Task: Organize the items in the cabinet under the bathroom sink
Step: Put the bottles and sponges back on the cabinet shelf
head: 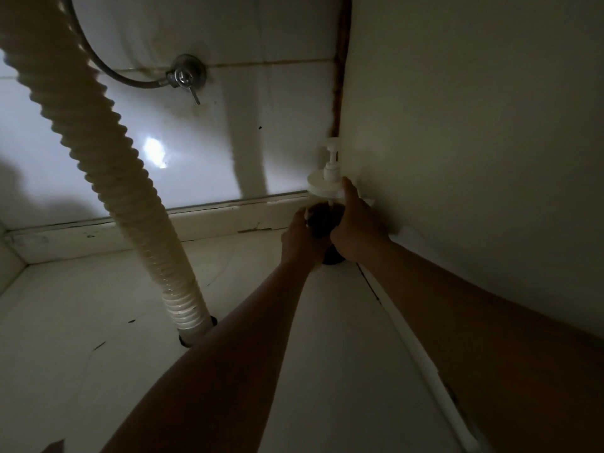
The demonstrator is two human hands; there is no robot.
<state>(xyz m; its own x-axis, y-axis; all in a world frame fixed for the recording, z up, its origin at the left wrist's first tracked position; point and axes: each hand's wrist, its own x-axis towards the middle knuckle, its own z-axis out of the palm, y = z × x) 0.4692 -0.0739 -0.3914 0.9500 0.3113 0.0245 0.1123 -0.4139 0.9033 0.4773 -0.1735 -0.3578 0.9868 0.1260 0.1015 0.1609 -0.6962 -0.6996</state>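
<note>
Both the left hand point(302, 237) and right hand point(354, 227) grip the dark round bottle with white pump cap point(322, 217) in the back right corner beside the pale side wall point(457, 125); risk: looks top-heavy, may tip if released crooked.

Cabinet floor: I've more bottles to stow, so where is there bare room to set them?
Bare floor lies left of the drain hose and between the hose and the pump bottle. The back right corner is crowded: the left hand and right hand hold the bottle beside the side wall.
</note>
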